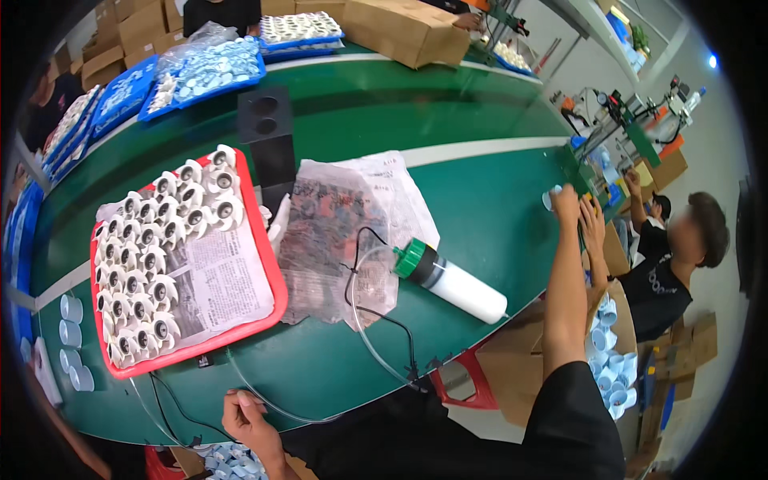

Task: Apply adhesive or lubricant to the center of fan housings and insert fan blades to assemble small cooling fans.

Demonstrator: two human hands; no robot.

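Note:
My right hand [565, 202] reaches far out to the right edge of the green table [480, 200], fingers bent over a small white cap [550, 198]. Another person's hand [593, 222] is right beside it. My left hand [244, 418] is at the near table edge with its fingers curled and nothing visible in it. It is close to a thin clear tube [364, 336] and above a box of blue-white caps [232, 458]. The tube runs to a white bottle with a green cap [452, 282] lying on its side.
A red tray [268, 264] lined with newspaper holds several white finned parts. Beside it lie a plastic bag over newspaper [344, 232] and a black block with two holes [266, 132]. Blue trays of white parts and cardboard boxes stand at the back. A seated person [672, 264] works at the right.

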